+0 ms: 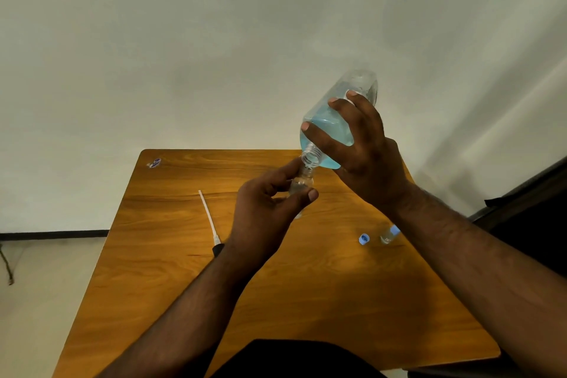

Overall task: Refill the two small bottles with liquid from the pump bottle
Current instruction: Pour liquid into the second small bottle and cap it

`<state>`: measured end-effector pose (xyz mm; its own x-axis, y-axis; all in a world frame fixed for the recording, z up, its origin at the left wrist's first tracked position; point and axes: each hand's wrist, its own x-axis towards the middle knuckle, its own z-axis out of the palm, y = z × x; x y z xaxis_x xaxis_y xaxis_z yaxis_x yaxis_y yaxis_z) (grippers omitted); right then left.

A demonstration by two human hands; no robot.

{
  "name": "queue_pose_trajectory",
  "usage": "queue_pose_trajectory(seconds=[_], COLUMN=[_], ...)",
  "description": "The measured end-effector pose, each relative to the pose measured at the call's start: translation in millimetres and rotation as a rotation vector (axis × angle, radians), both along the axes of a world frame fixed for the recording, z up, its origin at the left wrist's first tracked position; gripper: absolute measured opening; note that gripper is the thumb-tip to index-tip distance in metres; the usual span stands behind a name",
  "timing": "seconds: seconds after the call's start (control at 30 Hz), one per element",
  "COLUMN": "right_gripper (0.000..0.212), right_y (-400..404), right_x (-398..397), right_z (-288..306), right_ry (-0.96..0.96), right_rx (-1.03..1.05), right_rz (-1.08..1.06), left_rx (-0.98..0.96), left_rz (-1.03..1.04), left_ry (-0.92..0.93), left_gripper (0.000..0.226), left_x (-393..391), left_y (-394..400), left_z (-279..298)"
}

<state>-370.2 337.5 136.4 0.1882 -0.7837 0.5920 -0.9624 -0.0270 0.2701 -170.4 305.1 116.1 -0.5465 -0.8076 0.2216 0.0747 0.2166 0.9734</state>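
While the right hand [365,156] is gripping the pump bottle [334,123] tipped mouth-down, its threaded neck is meeting the open mouth of a small bottle [302,182], which the left hand [264,215] is pinching upright above the tabletop [306,285]. Judging by this, the first refill is under way; how full that bottle is I cannot tell. At four o'clock from it, the second small bottle [389,235] is lying capped, seemingly waiting, beside a loose blue cap [364,239]. At eight o'clock, the removed pump [210,221] is lying flat.
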Motion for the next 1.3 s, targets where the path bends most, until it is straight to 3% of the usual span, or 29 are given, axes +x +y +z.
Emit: queue_pose_trajectory(seconds=[1.3], right_gripper=[0.072], right_y=[0.3], right_x=[2.5], right_z=[1.1], right_ry=[-0.008], right_rx=[-0.018], right_rz=[-0.009], left_rx=[0.017], left_rz=[-0.001], left_ry=[0.027], left_gripper=[0.052], left_x=[0.3], left_y=[0.1], left_z=[-1.3])
